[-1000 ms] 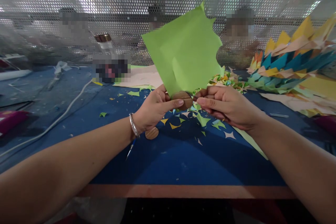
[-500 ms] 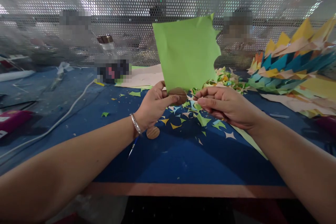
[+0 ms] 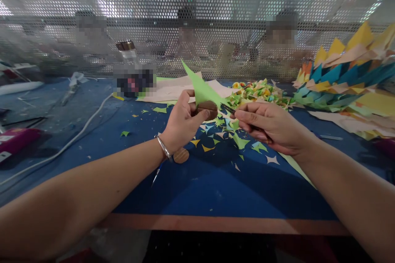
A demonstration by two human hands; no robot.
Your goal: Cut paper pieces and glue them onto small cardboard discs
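My left hand [image 3: 182, 121] is closed, pinching a round brown cardboard disc [image 3: 207, 110] against a sheet of green paper [image 3: 205, 90]. The sheet is turned nearly edge-on and comes to a point at its upper left. My right hand [image 3: 265, 125] is closed around dark scissors [image 3: 227, 109], whose blades point left at the paper's lower right edge; their handles are mostly hidden by my fingers. On the table below my left wrist lies another brown disc [image 3: 181, 155]. Small paper offcuts [image 3: 240, 141] are scattered under both hands.
A pile of paper scraps [image 3: 262, 92] lies behind my right hand. Stacked cut papers in several colours [image 3: 342, 74] stand at the right. A white cable [image 3: 83, 129] crosses the blue table [image 3: 197, 189] at the left. A perforated metal screen [image 3: 210, 12] rises behind, with people beyond it.
The green sheet has turned from facing me broadly to nearly edge-on, its top swinging down and left. The scissors' blades now show more at the paper's edge.
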